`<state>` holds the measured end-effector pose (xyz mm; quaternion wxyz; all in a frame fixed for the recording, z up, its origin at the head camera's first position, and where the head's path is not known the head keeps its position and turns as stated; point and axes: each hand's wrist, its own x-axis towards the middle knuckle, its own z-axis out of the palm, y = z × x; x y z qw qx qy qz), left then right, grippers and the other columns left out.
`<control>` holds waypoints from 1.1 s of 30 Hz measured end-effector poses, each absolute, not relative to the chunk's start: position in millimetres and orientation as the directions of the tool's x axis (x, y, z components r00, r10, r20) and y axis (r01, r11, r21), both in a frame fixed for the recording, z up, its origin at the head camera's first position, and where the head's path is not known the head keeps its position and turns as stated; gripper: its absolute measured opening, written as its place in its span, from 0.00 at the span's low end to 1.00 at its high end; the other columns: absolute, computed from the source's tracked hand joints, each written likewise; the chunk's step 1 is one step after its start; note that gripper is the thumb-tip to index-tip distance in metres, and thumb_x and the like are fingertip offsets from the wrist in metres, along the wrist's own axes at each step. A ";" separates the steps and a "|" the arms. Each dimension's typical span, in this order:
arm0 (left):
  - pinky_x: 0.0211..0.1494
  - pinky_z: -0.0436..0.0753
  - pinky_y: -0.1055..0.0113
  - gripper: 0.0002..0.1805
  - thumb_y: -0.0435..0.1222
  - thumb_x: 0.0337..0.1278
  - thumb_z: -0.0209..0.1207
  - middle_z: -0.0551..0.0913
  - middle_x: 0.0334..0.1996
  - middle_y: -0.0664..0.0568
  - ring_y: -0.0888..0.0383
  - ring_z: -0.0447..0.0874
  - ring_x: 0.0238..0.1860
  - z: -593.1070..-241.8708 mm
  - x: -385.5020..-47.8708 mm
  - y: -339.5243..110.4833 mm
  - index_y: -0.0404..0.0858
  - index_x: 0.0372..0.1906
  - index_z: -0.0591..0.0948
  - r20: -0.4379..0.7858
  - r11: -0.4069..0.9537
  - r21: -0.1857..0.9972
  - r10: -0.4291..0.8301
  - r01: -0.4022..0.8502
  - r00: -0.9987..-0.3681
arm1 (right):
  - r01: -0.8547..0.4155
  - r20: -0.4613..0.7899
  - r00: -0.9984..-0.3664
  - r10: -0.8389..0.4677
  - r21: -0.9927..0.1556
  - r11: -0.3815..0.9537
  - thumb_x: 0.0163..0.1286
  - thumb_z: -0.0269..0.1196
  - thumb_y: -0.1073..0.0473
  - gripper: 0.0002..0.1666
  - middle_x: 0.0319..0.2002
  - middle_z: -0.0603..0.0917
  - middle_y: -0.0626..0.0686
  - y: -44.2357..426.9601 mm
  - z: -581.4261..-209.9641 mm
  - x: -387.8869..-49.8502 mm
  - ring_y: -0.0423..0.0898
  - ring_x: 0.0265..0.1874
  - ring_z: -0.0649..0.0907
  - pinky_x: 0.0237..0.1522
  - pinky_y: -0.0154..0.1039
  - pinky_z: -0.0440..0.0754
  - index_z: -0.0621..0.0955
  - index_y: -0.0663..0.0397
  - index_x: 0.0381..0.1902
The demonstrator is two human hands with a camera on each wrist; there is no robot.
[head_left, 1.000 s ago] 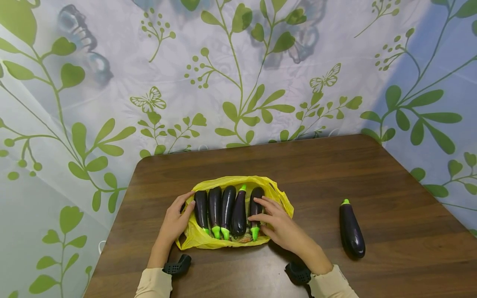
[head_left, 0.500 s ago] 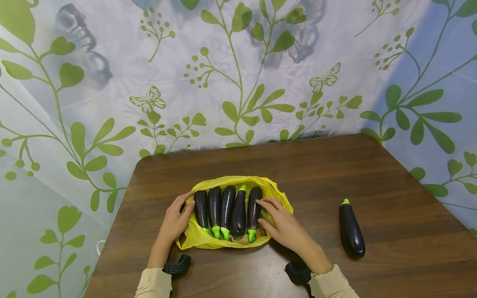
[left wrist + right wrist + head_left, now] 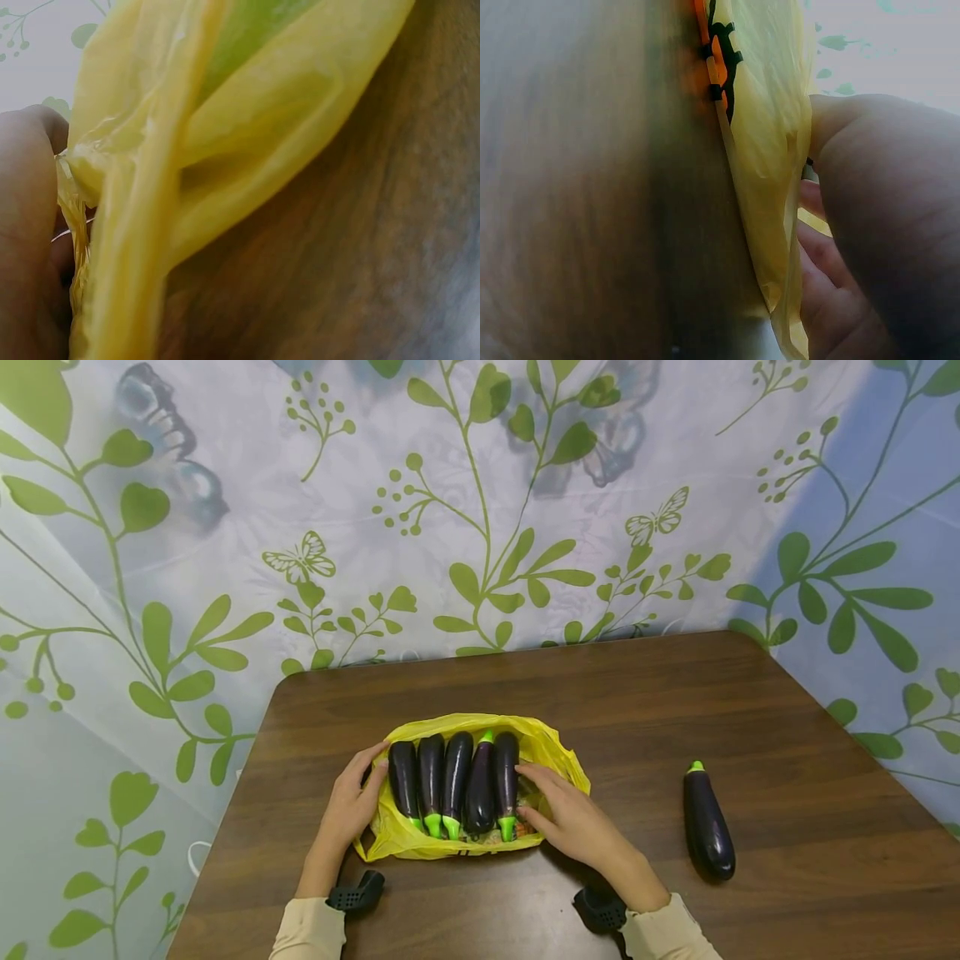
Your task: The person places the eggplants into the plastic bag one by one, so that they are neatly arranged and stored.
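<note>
A yellow plastic bag [image 3: 465, 723] lies spread on the table, its mouth wide. Inside it several dark purple eggplants [image 3: 457, 777] lie side by side, most with green stem ends toward me. At the bag's left side, my left hand [image 3: 352, 802] holds the rim between thumb and fingers; in the left wrist view the yellow film [image 3: 135, 225] runs beside that hand. My right hand [image 3: 573, 818] reaches over the right rim, its extended fingers touching the rightmost eggplant [image 3: 506, 781] in the bag. The right wrist view shows fingers [image 3: 829, 262] partly behind the bag's film.
One more eggplant [image 3: 707, 827] lies alone on the brown wooden table [image 3: 630, 710], right of the bag, stem end pointing away. A leaf-patterned curtain [image 3: 420, 527] hangs behind the table's far edge.
The rightmost eggplant in the bag has shifted left against its neighbour, with my right fingers following it. My left hand stays at the bag's left rim.
</note>
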<state>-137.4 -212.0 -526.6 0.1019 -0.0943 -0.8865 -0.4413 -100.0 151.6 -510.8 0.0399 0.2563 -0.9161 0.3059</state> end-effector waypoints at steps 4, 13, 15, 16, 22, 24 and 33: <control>0.75 0.67 0.41 0.24 0.46 0.82 0.50 0.74 0.71 0.44 0.42 0.69 0.73 -526.3 -137.8 -212.5 0.44 0.74 0.73 0.258 0.585 0.769 0.083 0.256 -0.963 | -0.488 0.202 -0.866 -0.458 -0.544 0.683 0.74 0.67 0.52 0.38 0.75 0.70 0.57 152.4 -510.3 -99.5 0.57 0.72 0.74 0.69 0.57 0.75 0.68 0.51 0.78; 0.76 0.64 0.39 0.26 0.47 0.81 0.50 0.69 0.74 0.43 0.41 0.65 0.75 -525.4 -137.0 -214.2 0.45 0.77 0.69 0.272 0.582 0.765 0.094 0.275 -0.958 | -0.540 0.205 -0.832 -0.516 -0.514 0.667 0.75 0.66 0.56 0.41 0.78 0.65 0.59 151.3 -511.5 -97.6 0.62 0.74 0.70 0.68 0.62 0.74 0.63 0.49 0.81; 0.76 0.63 0.38 0.26 0.46 0.81 0.50 0.68 0.75 0.43 0.41 0.64 0.76 -524.6 -137.2 -214.3 0.46 0.77 0.69 0.285 0.585 0.758 0.100 0.288 -0.953 | -0.545 0.204 -0.828 -0.522 -0.508 0.667 0.76 0.65 0.56 0.41 0.78 0.65 0.59 150.8 -510.9 -96.9 0.63 0.73 0.70 0.68 0.63 0.73 0.62 0.49 0.81; 0.76 0.63 0.38 0.26 0.46 0.81 0.50 0.68 0.75 0.43 0.41 0.64 0.76 -524.2 -137.3 -214.3 0.46 0.77 0.69 0.289 0.586 0.756 0.102 0.292 -0.952 | -0.545 0.199 -0.827 -0.525 -0.508 0.666 0.76 0.64 0.56 0.41 0.78 0.66 0.60 150.5 -510.6 -96.6 0.63 0.73 0.70 0.68 0.64 0.73 0.62 0.49 0.81; 0.77 0.62 0.36 0.27 0.46 0.81 0.51 0.66 0.76 0.43 0.40 0.63 0.77 -521.5 -137.7 -214.1 0.46 0.77 0.68 0.291 0.589 0.751 0.112 0.300 -0.950 | -0.522 0.138 -0.829 -0.542 -0.536 0.663 0.79 0.61 0.56 0.41 0.76 0.70 0.59 149.9 -510.6 -95.0 0.62 0.74 0.69 0.65 0.65 0.76 0.57 0.47 0.83; 0.77 0.62 0.36 0.27 0.46 0.81 0.51 0.66 0.76 0.43 0.40 0.62 0.77 -520.8 -138.0 -213.7 0.46 0.77 0.68 0.288 0.587 0.752 0.116 0.300 -0.951 | -0.524 0.129 -0.826 -0.549 -0.537 0.661 0.80 0.60 0.56 0.41 0.75 0.70 0.60 150.3 -511.3 -94.4 0.62 0.74 0.69 0.65 0.64 0.76 0.57 0.47 0.83; 0.77 0.62 0.37 0.28 0.46 0.80 0.53 0.67 0.75 0.41 0.39 0.63 0.76 -524.6 -135.8 -214.7 0.44 0.77 0.69 0.246 0.614 0.747 0.101 0.255 -0.964 | -0.548 0.172 -0.818 -0.550 -0.526 0.650 0.78 0.62 0.56 0.41 0.79 0.65 0.55 150.8 -514.4 -97.7 0.60 0.75 0.68 0.71 0.62 0.70 0.60 0.50 0.82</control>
